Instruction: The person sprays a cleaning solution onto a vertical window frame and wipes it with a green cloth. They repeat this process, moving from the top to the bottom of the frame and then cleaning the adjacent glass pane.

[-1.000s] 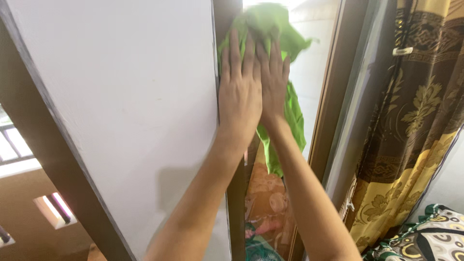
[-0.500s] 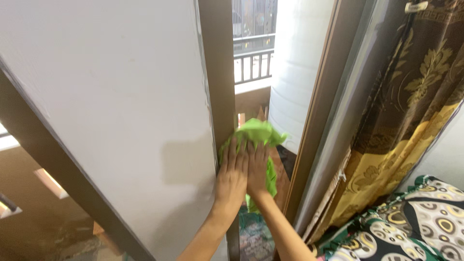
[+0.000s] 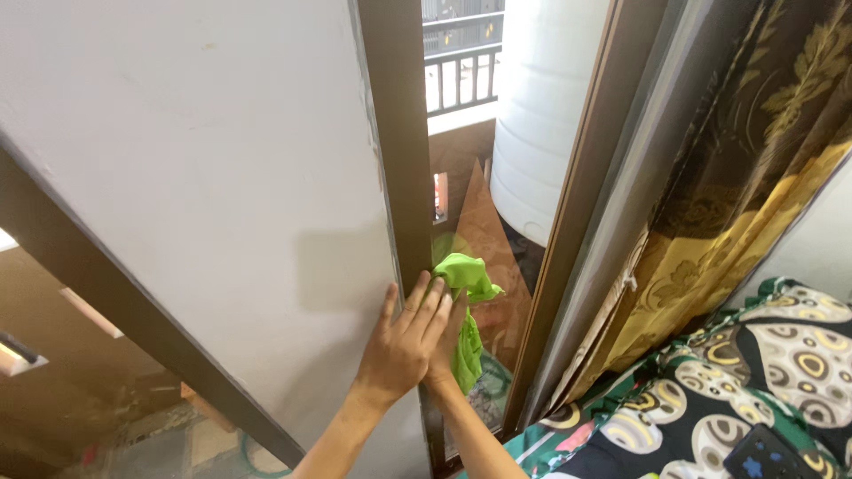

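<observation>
Both hands are now lower on the brown window frame (image 3: 401,177) than 1 second ago, near its bottom end. My left hand (image 3: 399,341) lies flat with fingers spread, over my right hand (image 3: 446,341), to add pressure. Under them the green cloth (image 3: 465,306) is pressed against the frame's edge, beside the white panel (image 3: 222,177).
</observation>
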